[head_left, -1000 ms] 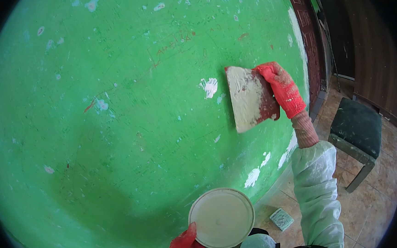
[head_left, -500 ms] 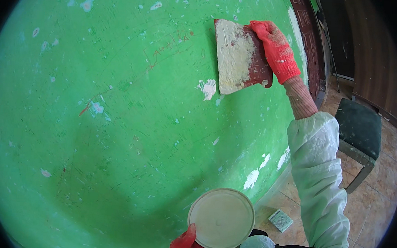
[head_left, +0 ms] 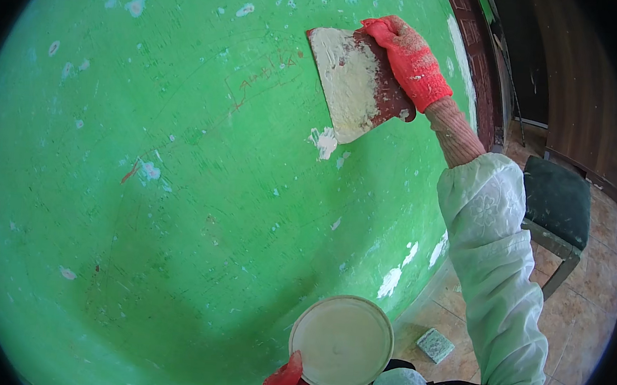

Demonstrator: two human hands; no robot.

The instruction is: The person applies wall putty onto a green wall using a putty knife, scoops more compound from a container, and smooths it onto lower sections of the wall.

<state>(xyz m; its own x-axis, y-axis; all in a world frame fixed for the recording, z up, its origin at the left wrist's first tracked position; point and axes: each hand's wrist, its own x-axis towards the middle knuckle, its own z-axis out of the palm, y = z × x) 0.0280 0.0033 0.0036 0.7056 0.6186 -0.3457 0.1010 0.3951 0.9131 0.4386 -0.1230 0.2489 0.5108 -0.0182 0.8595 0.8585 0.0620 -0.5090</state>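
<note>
My right hand point(head_left: 404, 56), in a dusty red glove, grips a wide dark-red spreader point(head_left: 348, 84) whose face is largely coated in pale putty. The spreader is against or just over the scuffed green wall point(head_left: 185, 112), its lower corner beside a white filled patch point(head_left: 323, 142). At the bottom centre my left hand point(head_left: 282, 378), also red-gloved, holds a round pale container or lid point(head_left: 341, 341) by its rim; whether its smooth pale face is putty I cannot tell. More white patches point(head_left: 390, 279) dot the lower right of the wall.
A dark padded stool point(head_left: 558, 203) stands on the tiled floor at the right, near a brown wooden panel point(head_left: 581, 83). A dark-red door point(head_left: 469, 39) is beyond the wall's right edge. A small speckled block point(head_left: 435, 344) lies on the floor near the wall's foot.
My right hand and the spreader have moved up the wall, then leftward, from right of the white patch to above it. My left hand and the round container have barely moved.
</note>
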